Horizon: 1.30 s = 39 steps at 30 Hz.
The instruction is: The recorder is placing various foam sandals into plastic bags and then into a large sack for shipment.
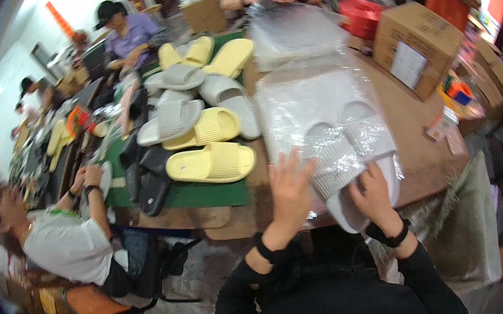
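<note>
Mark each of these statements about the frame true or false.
1. The right hand grips grey slippers in a clear bag. True.
2. The left hand holds a yellow slipper. False: it lies open on the clear bag.
3. Yellow slippers lie on the table to the left of the bag. True.
4. The cardboard box sits at the table's left end. False: it is on the right.

Head view, downward over table (420, 151)
</note>
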Each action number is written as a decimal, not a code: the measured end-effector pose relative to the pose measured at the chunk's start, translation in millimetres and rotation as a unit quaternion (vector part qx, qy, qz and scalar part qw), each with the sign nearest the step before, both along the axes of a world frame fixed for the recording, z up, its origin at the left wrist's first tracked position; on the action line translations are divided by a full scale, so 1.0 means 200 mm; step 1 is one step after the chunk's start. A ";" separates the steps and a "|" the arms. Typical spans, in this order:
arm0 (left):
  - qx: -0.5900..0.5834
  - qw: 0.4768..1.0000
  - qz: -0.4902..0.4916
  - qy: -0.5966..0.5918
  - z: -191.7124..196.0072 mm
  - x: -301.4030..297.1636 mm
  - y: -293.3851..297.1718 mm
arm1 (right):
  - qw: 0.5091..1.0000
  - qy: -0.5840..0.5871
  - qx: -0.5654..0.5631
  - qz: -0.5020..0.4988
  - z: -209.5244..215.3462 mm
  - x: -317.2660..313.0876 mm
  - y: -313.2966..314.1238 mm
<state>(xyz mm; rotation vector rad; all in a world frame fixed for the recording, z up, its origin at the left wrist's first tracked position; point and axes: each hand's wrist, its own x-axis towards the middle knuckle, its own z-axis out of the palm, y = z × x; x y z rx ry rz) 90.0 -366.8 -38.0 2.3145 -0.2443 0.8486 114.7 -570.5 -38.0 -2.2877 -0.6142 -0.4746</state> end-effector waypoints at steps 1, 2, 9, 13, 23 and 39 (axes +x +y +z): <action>-0.038 0.999 -0.013 0.005 0.01 0.01 0.00 | 1.000 -0.023 -0.007 0.017 0.02 0.00 0.00; -0.075 0.997 -0.023 0.010 0.02 0.03 -0.01 | 0.998 -0.047 -0.015 0.038 0.02 -0.01 -0.02; 0.020 0.999 -0.034 0.005 -0.03 0.04 -0.03 | 0.985 -0.010 -0.069 0.156 0.00 -0.04 -0.11; -0.020 0.998 -0.058 0.000 -0.02 0.06 0.00 | 0.974 0.019 -0.101 0.204 0.02 -0.08 -0.15; 0.074 0.995 -0.034 -0.057 0.09 0.19 0.06 | 0.974 0.202 0.011 -0.100 0.11 -0.30 -0.30; 0.062 0.990 0.035 -0.120 0.39 0.26 0.16 | 0.987 0.089 -0.089 -0.096 0.01 0.37 -0.30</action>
